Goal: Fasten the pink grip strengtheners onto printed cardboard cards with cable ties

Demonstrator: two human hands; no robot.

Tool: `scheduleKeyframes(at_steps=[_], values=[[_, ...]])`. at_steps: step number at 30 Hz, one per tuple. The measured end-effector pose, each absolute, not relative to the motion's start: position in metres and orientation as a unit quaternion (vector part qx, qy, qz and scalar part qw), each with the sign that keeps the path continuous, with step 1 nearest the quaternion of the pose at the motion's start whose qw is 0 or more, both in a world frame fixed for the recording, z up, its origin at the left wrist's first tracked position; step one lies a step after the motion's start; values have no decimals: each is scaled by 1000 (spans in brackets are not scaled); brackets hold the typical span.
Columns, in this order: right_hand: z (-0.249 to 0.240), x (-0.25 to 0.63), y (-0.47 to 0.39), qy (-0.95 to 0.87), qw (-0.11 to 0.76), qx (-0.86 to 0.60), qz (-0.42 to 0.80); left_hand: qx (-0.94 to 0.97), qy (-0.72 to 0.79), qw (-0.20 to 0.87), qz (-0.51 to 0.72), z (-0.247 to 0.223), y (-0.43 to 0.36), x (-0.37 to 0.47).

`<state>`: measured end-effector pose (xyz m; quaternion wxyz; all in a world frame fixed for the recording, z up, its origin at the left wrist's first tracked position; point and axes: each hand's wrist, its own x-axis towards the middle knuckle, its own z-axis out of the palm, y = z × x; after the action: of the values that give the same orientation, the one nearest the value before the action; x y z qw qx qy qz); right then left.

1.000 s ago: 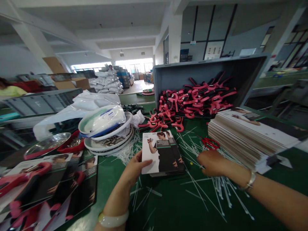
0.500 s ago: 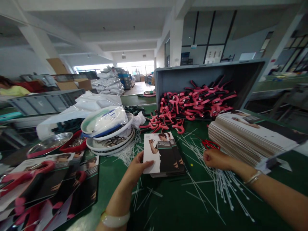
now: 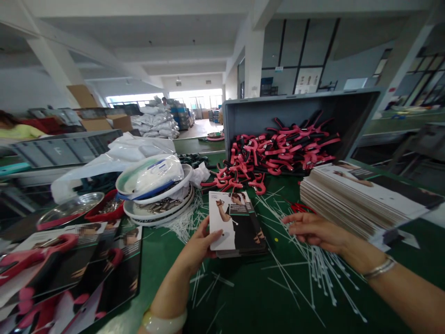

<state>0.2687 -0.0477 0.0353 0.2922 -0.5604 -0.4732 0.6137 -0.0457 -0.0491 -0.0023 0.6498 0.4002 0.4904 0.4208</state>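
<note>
A small stack of printed cards lies at the centre of the green table. My left hand grips its left edge, thumb on the top card and fingers at the side. A white tie end rests on the top card's picture. To the right, my right hand hovers over a bundle of white cable ties, fingers apart and nothing visible in them. Red-handled scissors lie just behind it, partly hidden.
A grey crate on its side spills pink-and-black clamps. A thick card stack stands right. Stacked white trays, a red dish and cards with clamps are left. A person in yellow is far left.
My right hand has opened from a closed fist and its fingers now point left. A white tie end now shows on the top card. My left hand keeps its hold.
</note>
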Motion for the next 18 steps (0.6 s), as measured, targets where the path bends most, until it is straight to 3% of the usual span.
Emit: scheduleKeyframes(at_steps=[5, 9, 18], values=[[39, 244, -51, -470, 284, -505, 665, 398, 442, 686, 418, -1, -52, -44], [45, 222, -58, -513, 219, -507, 657, 415, 410, 686, 435, -6, -51, -42], [75, 198, -70, -715, 145, -546, 412, 402, 397, 661, 494, 1, -51, -39]])
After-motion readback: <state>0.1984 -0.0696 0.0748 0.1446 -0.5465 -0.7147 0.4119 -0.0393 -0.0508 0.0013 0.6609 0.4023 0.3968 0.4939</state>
